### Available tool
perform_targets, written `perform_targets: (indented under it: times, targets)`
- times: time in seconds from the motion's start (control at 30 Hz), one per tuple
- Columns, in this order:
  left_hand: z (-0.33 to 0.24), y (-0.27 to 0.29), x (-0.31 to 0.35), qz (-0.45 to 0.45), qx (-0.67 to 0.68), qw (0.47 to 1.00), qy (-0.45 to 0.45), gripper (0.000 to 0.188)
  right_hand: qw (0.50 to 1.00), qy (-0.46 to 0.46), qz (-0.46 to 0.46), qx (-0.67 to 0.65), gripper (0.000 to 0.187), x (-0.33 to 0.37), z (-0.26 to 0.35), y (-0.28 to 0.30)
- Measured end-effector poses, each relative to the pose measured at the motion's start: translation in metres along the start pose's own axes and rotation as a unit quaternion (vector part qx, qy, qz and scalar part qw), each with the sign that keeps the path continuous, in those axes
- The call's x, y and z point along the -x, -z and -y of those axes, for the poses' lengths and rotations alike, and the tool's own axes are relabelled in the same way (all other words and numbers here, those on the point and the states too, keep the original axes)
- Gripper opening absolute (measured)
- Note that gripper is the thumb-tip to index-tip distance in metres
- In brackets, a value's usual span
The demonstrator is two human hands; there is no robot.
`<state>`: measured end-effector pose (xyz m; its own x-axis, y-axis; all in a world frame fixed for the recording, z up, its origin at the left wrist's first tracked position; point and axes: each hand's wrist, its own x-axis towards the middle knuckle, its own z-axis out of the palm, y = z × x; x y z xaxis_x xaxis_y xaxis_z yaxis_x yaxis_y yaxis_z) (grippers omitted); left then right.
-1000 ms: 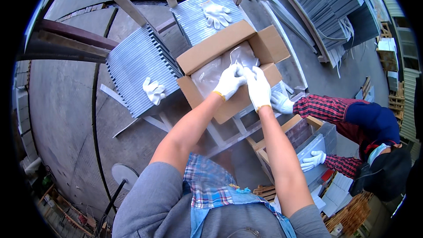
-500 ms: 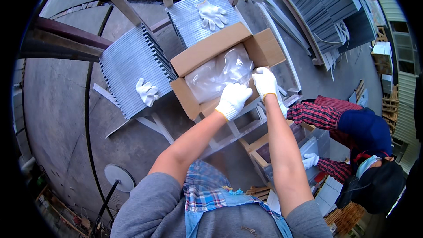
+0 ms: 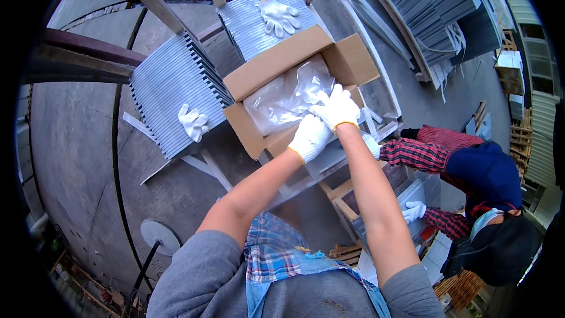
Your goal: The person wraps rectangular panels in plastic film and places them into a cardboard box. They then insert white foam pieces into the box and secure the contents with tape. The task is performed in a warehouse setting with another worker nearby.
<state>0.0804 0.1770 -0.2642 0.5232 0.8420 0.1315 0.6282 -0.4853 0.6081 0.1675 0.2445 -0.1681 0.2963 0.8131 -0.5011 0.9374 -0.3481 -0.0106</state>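
An opened cardboard box [image 3: 276,62] stands in front of me with its flaps folded outward. Clear plastic bag [image 3: 268,109] material fills it, crumpled and shiny, and what lies under it is hard to make out. My left hand [image 3: 311,137], in a white knit glove, is closed on the bag's near edge by the box's front side. Close beside it, my right hand [image 3: 338,109], gloved alike, lies over the near right part of the bag, fingers bent onto the plastic. The two hands almost touch.
Two stacks of ribbed grey panels [image 3: 170,91] stand beyond and left, each with a loose white glove [image 3: 193,122] on top. A co-worker in a checked shirt [image 3: 415,154] bends at the right over a wooden-edged crate [image 3: 347,209]. A round-topped stand [image 3: 160,237] is lower left.
My right hand has moved left from the box's right corner onto the plastic, next to my left hand. The left hand has shifted slightly; the co-worker's near arm has drawn back a little.
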Motion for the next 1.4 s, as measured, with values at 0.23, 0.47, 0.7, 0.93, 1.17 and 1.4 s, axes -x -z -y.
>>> perform_targets:
  times: [0.23,0.47,0.7,0.93,1.17,1.4]
  targets:
    - [-0.014,0.05,0.008,-0.011,-0.008,0.997,-0.08,0.021,0.955,0.072,-0.096,-0.272,0.031,-0.038,-0.065,-0.053]
    - [-0.018,0.072,-0.013,-0.116,0.16,0.963,0.182,0.048,0.706,-0.054,0.025,-0.706,0.018,-0.002,-0.072,-0.042]
    - [-0.014,0.084,-0.048,0.082,0.106,0.983,0.128,0.06,0.714,0.046,0.001,-0.699,0.026,0.015,-0.074,-0.049]
    - [0.004,0.064,-0.04,0.07,0.6,0.757,0.249,0.025,0.743,0.023,0.034,-0.668,0.025,0.024,-0.081,-0.035]
    - [0.019,0.047,-0.043,-0.027,0.427,0.878,0.215,0.02,0.757,-0.009,-0.047,-0.651,0.021,0.016,-0.079,-0.051]
    - [0.109,0.025,-0.037,-0.15,0.848,0.305,0.406,0.013,0.587,-0.121,-0.051,-0.799,0.015,0.008,-0.105,-0.08]
